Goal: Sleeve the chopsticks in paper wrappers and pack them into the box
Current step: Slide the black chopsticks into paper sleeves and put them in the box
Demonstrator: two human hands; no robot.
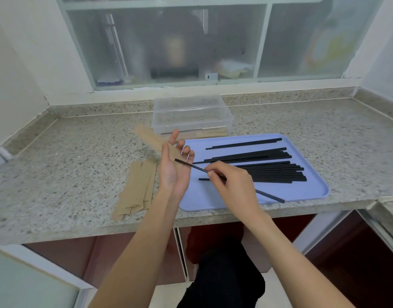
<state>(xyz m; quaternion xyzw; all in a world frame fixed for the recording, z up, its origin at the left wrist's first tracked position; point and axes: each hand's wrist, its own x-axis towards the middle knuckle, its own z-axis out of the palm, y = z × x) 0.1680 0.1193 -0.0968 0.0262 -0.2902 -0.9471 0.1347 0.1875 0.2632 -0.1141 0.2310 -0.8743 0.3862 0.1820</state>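
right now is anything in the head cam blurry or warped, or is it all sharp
Head view: the wide lens bows the counter edge and window frame; the frosted window panes blur whatever lies behind them; the left hand, right hand and held chopstick look slightly soft; the blue tray is evenly lit, with no glare.
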